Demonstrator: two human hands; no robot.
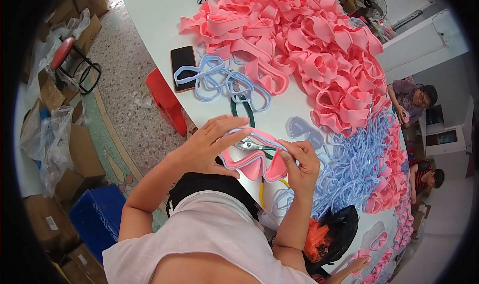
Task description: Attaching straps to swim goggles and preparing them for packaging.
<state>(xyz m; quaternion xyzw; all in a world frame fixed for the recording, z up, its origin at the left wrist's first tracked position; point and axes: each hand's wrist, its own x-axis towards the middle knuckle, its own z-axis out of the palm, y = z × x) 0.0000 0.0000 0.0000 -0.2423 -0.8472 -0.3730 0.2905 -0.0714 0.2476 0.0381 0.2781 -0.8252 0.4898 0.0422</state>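
Both my hands hold one pink soft goggle frame (252,164) just above the table's near edge. My left hand (209,144) grips its left side, fingers curled over the top. My right hand (302,161) pinches its right side together with a thin light-blue rim (259,133) lying along the frame's upper edge. Under the frame lie pliers with green handles (244,112) and a metal tip. A clear lens (302,129) rests on the table just beyond my right hand.
A large heap of pink frames (309,39) covers the white table (154,14). Blue rims (354,159) pile at the right; a few lie by a phone (182,64). A red stool (167,102), cardboard boxes (80,154) and a blue crate (97,216) stand left. Two people sit far right.
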